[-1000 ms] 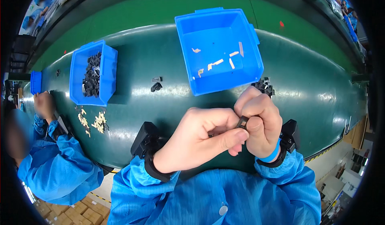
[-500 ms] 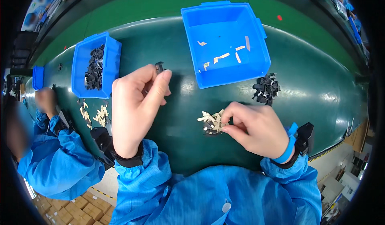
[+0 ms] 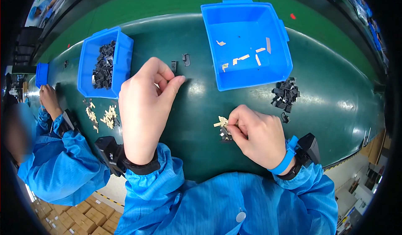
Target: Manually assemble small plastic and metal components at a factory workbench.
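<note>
My left hand (image 3: 144, 107) is over the table with thumb and forefinger pinched together; what lies between them is hidden. A small black plastic part (image 3: 174, 65) shows right beyond these fingertips, and I cannot tell whether they touch it. Another black clip-like part (image 3: 186, 59) lies just to its right on the table. My right hand (image 3: 261, 136) is closed in a pinch at a little pile of pale short strips (image 3: 222, 121) with dark pieces beneath. Its fingertips cover part of the pile, so whatever they grip cannot be made out.
A large blue bin (image 3: 251, 82) holding a few pale scraps stands ahead. To its right is a heap of black parts (image 3: 286, 93). At left, a blue bin (image 3: 125, 55) contains many black parts, with pale strips (image 3: 109, 117) before it. A co-worker (image 3: 63, 163) sits at far left.
A black clip-like part now shows on the table beyond my left hand. My left fingertips have dropped lower against the black part they held. My right hand stays at the strip pile.
</note>
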A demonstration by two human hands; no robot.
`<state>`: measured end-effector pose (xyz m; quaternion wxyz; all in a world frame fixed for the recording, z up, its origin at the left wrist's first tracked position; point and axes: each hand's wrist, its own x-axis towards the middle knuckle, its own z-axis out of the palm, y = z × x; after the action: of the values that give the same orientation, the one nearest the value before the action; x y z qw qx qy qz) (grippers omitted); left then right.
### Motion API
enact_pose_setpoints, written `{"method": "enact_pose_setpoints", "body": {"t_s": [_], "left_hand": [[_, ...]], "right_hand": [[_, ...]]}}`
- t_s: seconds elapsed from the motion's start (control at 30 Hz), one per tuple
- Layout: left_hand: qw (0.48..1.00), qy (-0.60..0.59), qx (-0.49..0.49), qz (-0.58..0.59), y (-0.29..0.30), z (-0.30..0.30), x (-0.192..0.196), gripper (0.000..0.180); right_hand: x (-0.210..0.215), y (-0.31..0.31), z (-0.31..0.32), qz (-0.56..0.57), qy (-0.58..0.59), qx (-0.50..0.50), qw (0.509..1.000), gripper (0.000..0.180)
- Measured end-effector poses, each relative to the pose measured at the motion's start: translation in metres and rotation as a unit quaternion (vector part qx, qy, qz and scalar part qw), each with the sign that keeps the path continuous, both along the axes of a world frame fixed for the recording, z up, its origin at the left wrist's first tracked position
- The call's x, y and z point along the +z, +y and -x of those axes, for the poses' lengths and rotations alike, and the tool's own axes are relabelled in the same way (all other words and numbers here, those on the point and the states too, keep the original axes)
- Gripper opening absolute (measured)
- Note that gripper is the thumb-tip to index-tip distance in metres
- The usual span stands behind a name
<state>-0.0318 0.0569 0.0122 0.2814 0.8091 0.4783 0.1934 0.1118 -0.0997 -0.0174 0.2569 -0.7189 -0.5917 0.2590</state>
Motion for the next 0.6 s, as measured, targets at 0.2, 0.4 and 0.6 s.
{"method": "enact_pose_setpoints", "body": {"t_s": [0.2, 0.4, 0.6], "left_hand": [[0.990, -0.144, 0.002, 0.003, -0.007, -0.005, -0.005, 0.014], [0.975, -0.223, -0.017, -0.004, -0.019, -0.015, -0.004, 0.013], [0.976, -0.191, -0.093, -0.048, -0.024, -0.013, 0.001, 0.011]], "right_hand": [[0.003, 0.006, 0.006, -0.025, 0.003, -0.025, 0.999, 0.020], [-0.005, 0.010, 0.014, -0.061, -0.009, -0.043, 0.997, 0.021], [0.000, 0.012, 0.013, -0.041, -0.040, 0.008, 0.998, 0.019]]}}
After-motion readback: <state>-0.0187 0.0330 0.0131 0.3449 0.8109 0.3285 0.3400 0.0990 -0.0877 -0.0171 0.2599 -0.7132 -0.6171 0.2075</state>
